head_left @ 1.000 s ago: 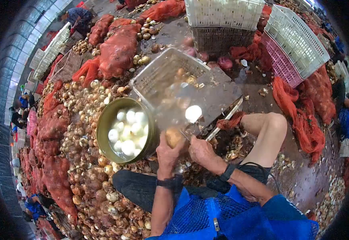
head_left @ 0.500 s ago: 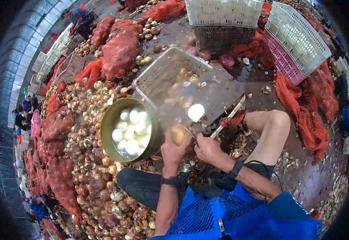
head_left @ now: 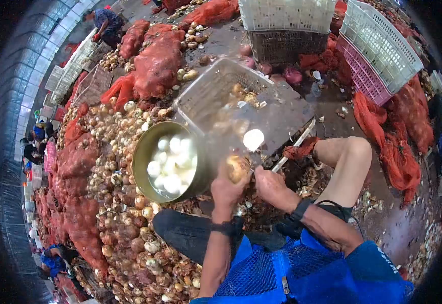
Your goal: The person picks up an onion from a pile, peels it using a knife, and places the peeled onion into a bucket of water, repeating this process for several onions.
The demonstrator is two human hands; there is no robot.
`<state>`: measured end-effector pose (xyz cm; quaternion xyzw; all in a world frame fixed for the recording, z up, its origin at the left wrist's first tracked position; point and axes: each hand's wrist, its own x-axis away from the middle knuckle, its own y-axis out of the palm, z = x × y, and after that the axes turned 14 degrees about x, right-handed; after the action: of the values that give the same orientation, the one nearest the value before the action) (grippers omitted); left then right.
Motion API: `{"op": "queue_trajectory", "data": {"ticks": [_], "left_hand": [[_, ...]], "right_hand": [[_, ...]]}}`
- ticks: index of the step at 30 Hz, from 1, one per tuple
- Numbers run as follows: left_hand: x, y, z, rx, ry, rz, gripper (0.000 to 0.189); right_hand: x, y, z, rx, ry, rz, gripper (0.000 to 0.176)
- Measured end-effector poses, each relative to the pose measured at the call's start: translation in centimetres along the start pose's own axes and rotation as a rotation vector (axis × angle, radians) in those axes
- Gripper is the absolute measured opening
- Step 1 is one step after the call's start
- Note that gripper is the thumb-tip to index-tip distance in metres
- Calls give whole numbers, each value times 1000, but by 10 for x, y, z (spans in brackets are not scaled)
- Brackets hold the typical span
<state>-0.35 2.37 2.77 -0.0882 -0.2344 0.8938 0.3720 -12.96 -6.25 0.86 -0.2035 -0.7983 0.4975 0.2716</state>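
My left hand [head_left: 227, 191] is closed around a brown-skinned onion [head_left: 238, 168], above my crossed legs. Close beside it, my right hand [head_left: 272, 186] is a fist gripping a small knife, whose blade is mostly hidden and meets the onion's right side. Just beyond my hands, a white peeled onion half or round [head_left: 253, 140] lies on a grey board [head_left: 287, 114]. To the left stands an olive-coloured pot [head_left: 139, 175] with several white peeled onions [head_left: 172, 183] in it.
A plastic crate [head_left: 195, 86] with some onions stands ahead. Loose onions [head_left: 130, 213] cover the ground at left, near red mesh sacks [head_left: 155, 66]. White crates [head_left: 287, 15] stand at the back. A long blade-like strip [head_left: 297, 144] juts by my right knee. Another person [head_left: 107, 23] bends far left.
The whole view has shifted slightly to the right. Both hands stay together at the onion; the knife blade shows less than before, and the onion appears slightly turned.
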Motion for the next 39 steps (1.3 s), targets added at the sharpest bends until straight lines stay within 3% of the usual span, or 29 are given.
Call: {"op": "queue_trajectory", "data": {"ticks": [6,12,14,16,18,21,24,30,34,39], "left_hand": [[-8,2,-10,-42,33,44,71],[-8,-3,4,-69,-41,-70,69],[-12,-9,0,-10,-60,-80,70],[-11,-12,-10,49,60,-30,65],[-11,-16,-18,88,-35,-43,66],[-9,-32,-32,407,-110,-148,69],[-1,-47,-13,545,-204,-169,69],[-9,-44,-48,379,-124,-189,77],[-9,-38,-22,151,-141,-133,80],[-7,-40,-26,224,-172,-151,73]], "right_hand": [[-11,25,5,-1,-5,155,8],[3,36,11,-114,-37,193,7],[-6,33,7,12,25,131,7],[3,36,11,-21,-19,150,7],[6,38,18,48,28,89,9],[3,39,23,-16,61,66,13],[4,30,21,-72,83,2,16],[14,15,9,-172,73,73,22],[15,11,8,-168,-4,165,22],[19,9,7,-167,-31,128,23]]}}
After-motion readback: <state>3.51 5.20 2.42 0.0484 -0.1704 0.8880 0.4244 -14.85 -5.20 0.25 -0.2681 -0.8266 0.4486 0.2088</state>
